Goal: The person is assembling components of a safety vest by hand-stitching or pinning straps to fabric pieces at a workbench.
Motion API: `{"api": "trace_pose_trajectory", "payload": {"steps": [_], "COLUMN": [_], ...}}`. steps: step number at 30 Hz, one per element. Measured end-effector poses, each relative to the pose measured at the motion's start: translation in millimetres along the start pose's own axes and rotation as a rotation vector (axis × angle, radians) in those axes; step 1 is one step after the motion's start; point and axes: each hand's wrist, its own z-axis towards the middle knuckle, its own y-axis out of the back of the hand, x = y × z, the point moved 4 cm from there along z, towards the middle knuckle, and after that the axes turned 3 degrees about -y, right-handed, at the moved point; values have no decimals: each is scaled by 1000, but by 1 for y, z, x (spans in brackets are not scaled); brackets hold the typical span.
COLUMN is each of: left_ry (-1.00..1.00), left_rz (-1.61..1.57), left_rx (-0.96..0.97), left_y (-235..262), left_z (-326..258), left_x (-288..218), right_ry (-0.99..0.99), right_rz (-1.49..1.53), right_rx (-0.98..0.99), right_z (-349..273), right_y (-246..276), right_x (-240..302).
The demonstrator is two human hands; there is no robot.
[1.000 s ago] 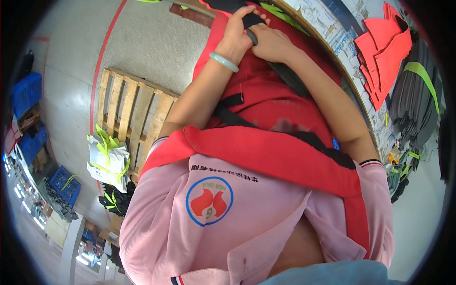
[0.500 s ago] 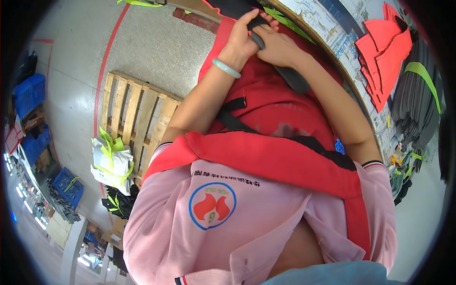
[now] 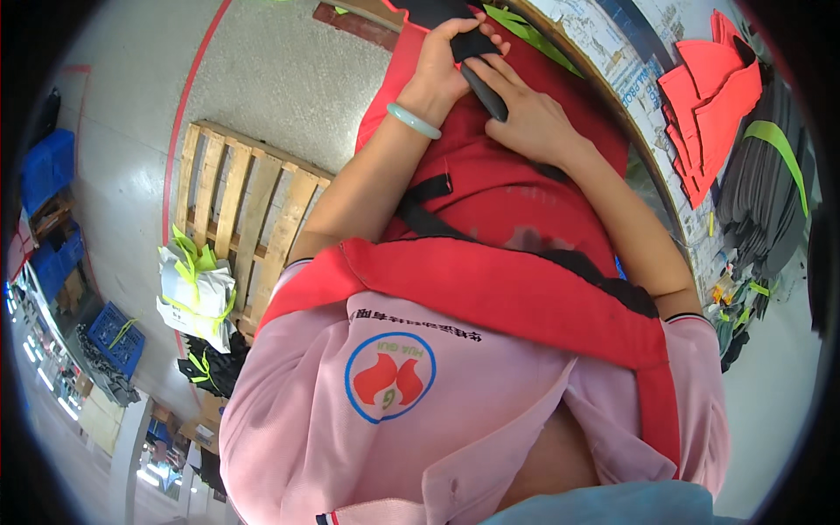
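Left hand: the left hand (image 3: 444, 66) is curling around a dark strip (image 3: 484, 94), its thumb lying over a black flap (image 3: 477, 45) and its fingertips showing beyond it.
Right hand: the right hand (image 3: 532, 118) is meeting the left, its fingers stretching out side by side against the strip and reaching to the flap; whether they are pinching it, I cannot tell.
Strip: it is sitting between the 2 hands, in front of the apron, its rounded end pointing back toward the wearer; whether strip and flap are forming 1 piece, I cannot tell.
Wrist: a pale green bangle (image 3: 413, 121) is circling the left one.
Clothing: the person is wearing a red apron (image 3: 490, 273) over a pink shirt (image 3: 472, 385).
Bench: on the right, the bench (image 3: 646, 103) is carrying red pieces (image 3: 707, 105); just beside these, a grey stack (image 3: 761, 197) is wearing a green band (image 3: 780, 153).
Floor: on the left, a wooden pallet (image 3: 249, 214) is lying near a white bundle (image 3: 197, 297), which green ties are binding.
Farther left: a blue crate (image 3: 118, 337) is standing well apart from the hands.
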Motion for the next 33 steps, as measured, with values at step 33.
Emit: {"api": "trace_pose_trajectory", "payload": {"steps": [33], "left_ry": [31], "left_rz": [62], "left_rx": [-36], "left_y": [-9], "left_z": [-7], "left_x": [1], "right_ry": [9], "right_rz": [-66], "right_rx": [-33], "right_z": [18], "right_y": [-8], "right_x": [-6]}}
